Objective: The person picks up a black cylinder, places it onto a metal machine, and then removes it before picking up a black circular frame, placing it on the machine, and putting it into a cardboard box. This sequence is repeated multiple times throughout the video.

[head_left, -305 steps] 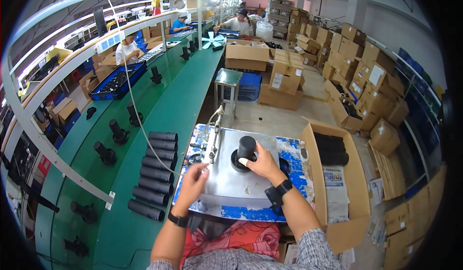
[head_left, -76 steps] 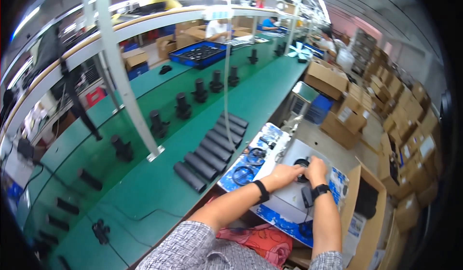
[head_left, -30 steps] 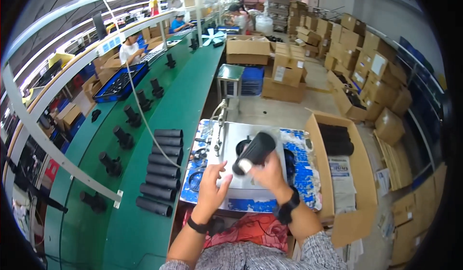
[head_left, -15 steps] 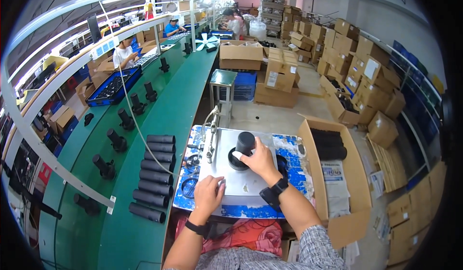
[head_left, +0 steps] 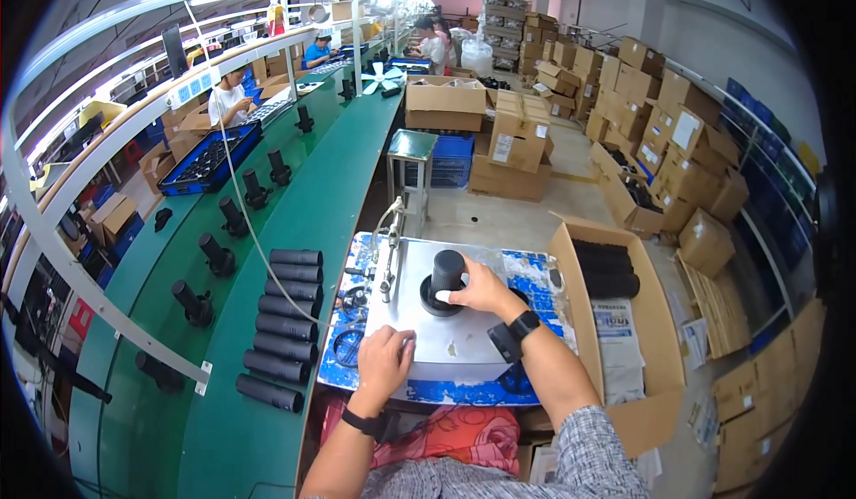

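A black cylinder (head_left: pixel 448 270) stands upright in a round black base (head_left: pixel 439 299) on a flat metal plate (head_left: pixel 455 352). My right hand (head_left: pixel 486 290) is closed around the cylinder's lower right side, the thumb near the base. Resting on the plate's near left edge, my left hand (head_left: pixel 384 358) holds nothing, its thumb apart from loosely bent fingers. A small metal cylinder fitting with a hose (head_left: pixel 389 263) is fixed along the plate's left side. Beside my left hand lies a black ring-shaped part (head_left: pixel 349 347) on the worn blue-and-white board (head_left: pixel 535 347).
Several black tubes (head_left: pixel 281 338) lie in a row on the green bench (head_left: pixel 223 437) at left. Several black assemblies (head_left: pixel 216 255) stand farther left. An open carton (head_left: pixel 664 356) at right holds more black tubes (head_left: pixel 606 269). Co-workers (head_left: pixel 230 99) sit along the line.
My right hand has shifted slightly left and nearer, with the cylinder and base moving a little the same way. My left hand stays in about the same place.
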A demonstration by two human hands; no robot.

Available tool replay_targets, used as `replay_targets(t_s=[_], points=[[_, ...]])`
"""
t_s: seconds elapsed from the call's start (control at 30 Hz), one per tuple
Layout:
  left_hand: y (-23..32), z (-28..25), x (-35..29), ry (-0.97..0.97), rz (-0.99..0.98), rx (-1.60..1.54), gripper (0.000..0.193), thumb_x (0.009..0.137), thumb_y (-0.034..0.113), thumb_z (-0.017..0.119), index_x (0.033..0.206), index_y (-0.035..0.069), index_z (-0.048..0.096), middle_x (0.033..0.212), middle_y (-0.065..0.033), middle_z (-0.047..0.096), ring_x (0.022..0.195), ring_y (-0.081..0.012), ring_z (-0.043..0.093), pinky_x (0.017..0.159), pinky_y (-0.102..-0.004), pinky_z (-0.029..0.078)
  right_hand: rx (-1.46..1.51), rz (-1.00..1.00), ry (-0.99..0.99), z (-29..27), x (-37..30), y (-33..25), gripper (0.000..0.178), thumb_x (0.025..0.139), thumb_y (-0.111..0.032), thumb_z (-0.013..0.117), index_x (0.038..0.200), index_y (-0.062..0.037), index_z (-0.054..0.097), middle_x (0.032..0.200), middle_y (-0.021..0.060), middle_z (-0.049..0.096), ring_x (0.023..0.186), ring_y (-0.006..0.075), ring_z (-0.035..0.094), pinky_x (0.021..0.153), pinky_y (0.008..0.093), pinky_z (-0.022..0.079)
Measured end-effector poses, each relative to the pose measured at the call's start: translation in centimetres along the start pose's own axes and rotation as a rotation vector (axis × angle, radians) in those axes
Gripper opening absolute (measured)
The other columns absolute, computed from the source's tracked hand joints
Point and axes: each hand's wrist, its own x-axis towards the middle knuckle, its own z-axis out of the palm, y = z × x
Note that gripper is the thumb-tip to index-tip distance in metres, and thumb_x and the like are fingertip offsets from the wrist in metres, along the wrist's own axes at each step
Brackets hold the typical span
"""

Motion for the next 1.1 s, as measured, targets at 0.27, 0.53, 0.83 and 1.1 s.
replay_targets(t_s=[0.27,0.53,0.83,1.1], points=[[-0.2,0.1,0.0,-0.008,0.003,-0.003,0.01,0.092,0.015,0.075,0.101,0.013,0.078,0.083,-0.0053,0.059,0.076,-0.0263,0.06,0.07,-0.0413,0.044,-0.014,0.074,0.176,1.0,-0.3,-1.4,0.07,0.075,-0.034,0.092,0.131,-0.0018,0.063,0.117,0.0178,0.077,0.111,0.0359,0.074,0.099,0.0425,0.057],[-0.3,-0.4,0.3,-0.01,0.033,-0.004,0.01,0.093,0.013,0.074,0.103,0.01,0.077,0.084,-0.007,0.059,0.074,-0.0246,0.06,0.068,-0.039,0.044,0.115,0.052,0.056,0.3,-1.0,-1.6,0.067,0.077,-0.033,0.093,0.128,-0.0012,0.063,0.116,0.0202,0.076,0.108,0.0341,0.075,0.096,0.0419,0.059],[-12.1,-0.6,8.9,-0.015,-0.132,-0.057,0.018,0.103,0.012,0.063,0.113,-0.001,0.071,0.112,-0.0179,0.069,0.1,-0.0367,0.068,0.087,-0.0414,0.055,-0.046,0.091,0.253,2.4,-2.0,-1.7,0.069,0.077,-0.034,0.091,0.129,0.0001,0.062,0.116,0.0211,0.076,0.106,0.0378,0.076,0.094,0.0442,0.06],[-22.1,5.1,11.1,-0.368,-0.155,0.105,0.024,0.105,0.02,0.061,0.116,0.002,0.07,0.124,-0.0236,0.067,0.114,-0.0442,0.065,0.098,-0.0515,0.052,0.009,0.092,0.249,2.3,-1.9,-2.1,0.061,0.079,-0.032,0.087,0.124,0.0009,0.063,0.113,0.0239,0.075,0.105,0.0437,0.073,0.094,0.0488,0.058]])
